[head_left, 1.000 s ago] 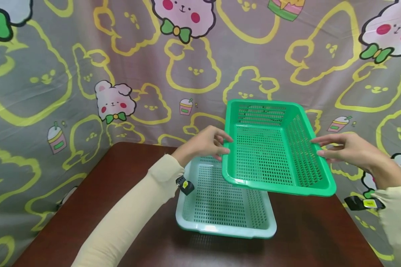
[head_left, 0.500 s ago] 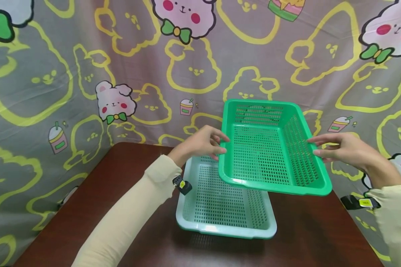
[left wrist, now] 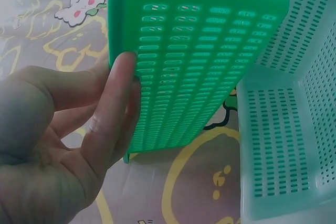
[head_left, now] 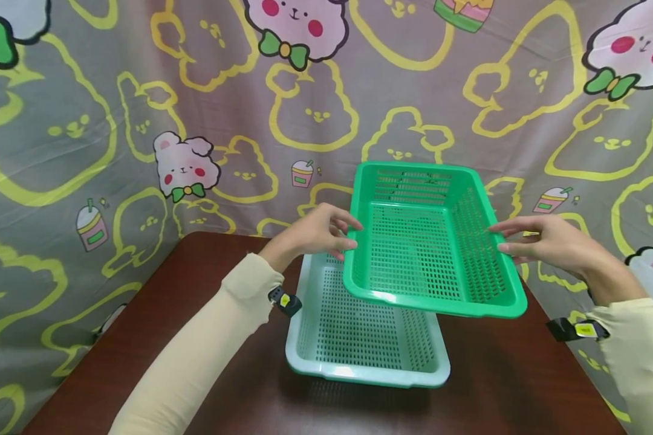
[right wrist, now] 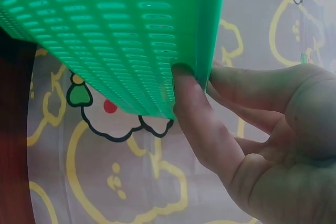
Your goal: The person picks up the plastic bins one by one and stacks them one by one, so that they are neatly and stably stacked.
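Both hands hold a bright green plastic basket up in the air, tilted so its slotted inside faces me. My left hand pinches the left rim between thumb and fingers. On the opposite rim, my right hand pinches in the same way. Each wrist view shows fingertips against the slotted outer wall of the green basket. Below and slightly left, a pale mint basket stands on the table; the green one hides its upper right part. The two look apart in the left wrist view.
A dark reddish-brown table lies under the baskets. Behind it hangs a grey curtain with yellow outlines and cartoon rabbits, close to the table's back edge.
Both hands have carried the green basket a little to the left, further over the pale mint basket. The mint basket has stayed in place.
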Action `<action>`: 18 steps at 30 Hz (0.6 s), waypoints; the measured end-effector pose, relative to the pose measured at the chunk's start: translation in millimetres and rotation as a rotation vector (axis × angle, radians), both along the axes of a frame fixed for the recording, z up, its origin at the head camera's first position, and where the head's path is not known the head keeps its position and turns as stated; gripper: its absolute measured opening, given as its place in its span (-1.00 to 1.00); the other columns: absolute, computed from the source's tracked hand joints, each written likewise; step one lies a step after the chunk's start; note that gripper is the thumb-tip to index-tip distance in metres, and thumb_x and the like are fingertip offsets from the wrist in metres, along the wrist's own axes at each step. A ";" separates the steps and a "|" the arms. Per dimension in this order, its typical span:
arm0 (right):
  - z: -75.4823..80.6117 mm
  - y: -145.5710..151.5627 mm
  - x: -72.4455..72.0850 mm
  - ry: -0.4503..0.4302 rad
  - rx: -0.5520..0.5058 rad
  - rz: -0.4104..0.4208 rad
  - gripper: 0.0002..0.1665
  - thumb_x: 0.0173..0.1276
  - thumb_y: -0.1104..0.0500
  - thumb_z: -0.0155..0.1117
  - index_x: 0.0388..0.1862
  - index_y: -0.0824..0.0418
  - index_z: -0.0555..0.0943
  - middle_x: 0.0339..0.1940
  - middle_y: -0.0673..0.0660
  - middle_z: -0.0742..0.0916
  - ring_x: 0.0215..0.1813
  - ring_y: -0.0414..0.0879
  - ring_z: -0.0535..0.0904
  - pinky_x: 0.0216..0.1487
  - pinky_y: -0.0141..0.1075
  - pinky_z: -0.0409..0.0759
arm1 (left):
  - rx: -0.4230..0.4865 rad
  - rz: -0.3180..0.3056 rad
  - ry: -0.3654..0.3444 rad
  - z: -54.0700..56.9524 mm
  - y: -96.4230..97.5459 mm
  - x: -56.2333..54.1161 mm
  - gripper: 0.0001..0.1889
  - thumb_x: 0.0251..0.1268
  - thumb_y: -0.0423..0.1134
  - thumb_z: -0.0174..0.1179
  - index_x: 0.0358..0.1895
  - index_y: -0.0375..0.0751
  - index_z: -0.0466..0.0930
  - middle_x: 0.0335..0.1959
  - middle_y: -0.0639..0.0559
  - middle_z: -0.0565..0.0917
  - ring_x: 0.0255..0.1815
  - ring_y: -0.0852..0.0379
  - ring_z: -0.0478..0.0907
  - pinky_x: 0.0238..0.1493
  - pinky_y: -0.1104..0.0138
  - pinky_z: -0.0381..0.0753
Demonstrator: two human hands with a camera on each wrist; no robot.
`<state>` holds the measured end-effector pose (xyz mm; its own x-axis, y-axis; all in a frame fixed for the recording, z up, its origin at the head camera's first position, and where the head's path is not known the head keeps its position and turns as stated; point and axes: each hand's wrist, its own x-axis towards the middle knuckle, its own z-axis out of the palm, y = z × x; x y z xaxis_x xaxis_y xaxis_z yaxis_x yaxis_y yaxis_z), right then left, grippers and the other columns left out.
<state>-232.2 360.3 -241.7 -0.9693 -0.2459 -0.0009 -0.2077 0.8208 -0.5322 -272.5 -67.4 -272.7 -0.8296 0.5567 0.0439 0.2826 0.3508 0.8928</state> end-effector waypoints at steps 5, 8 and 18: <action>0.5 -8.4 -0.8 0.008 0.007 0.002 -0.38 0.52 0.06 0.31 0.43 0.32 0.47 0.32 0.49 0.55 -0.22 -0.30 0.77 -0.19 -0.35 0.76 | -0.014 0.005 -0.003 -0.9 -8.1 -1.1 -0.56 0.35 -0.44 0.33 0.29 -0.30 0.61 0.08 -0.23 0.45 -0.09 -0.03 0.76 -0.17 0.16 0.85; 0.0 -12.4 -0.8 -0.002 -0.003 -0.001 -0.38 0.52 0.05 0.32 0.43 0.31 0.47 0.32 0.48 0.56 -0.19 -0.34 0.76 -0.17 -0.35 0.77 | -0.013 -0.001 -0.006 -1.5 -11.8 -1.7 -0.55 0.36 -0.44 0.33 0.31 -0.32 0.59 0.08 -0.22 0.44 -0.10 -0.02 0.75 -0.16 0.15 0.85; -3.1 -17.1 0.6 -0.005 0.007 0.007 -0.39 0.52 0.06 0.31 0.43 0.31 0.48 0.31 0.47 0.57 -0.20 -0.23 0.80 -0.16 -0.36 0.76 | -0.030 -0.003 -0.013 -4.0 -16.4 -3.4 -0.54 0.37 -0.41 0.33 0.32 -0.31 0.58 0.22 -0.27 0.46 -0.14 -0.01 0.74 -0.20 0.18 0.85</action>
<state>-231.5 343.1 -244.8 -0.9675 -0.2527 -0.0075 -0.2109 0.8231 -0.5273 -275.9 -83.8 -276.7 -0.8284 0.5599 0.0163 0.2722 0.3769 0.8854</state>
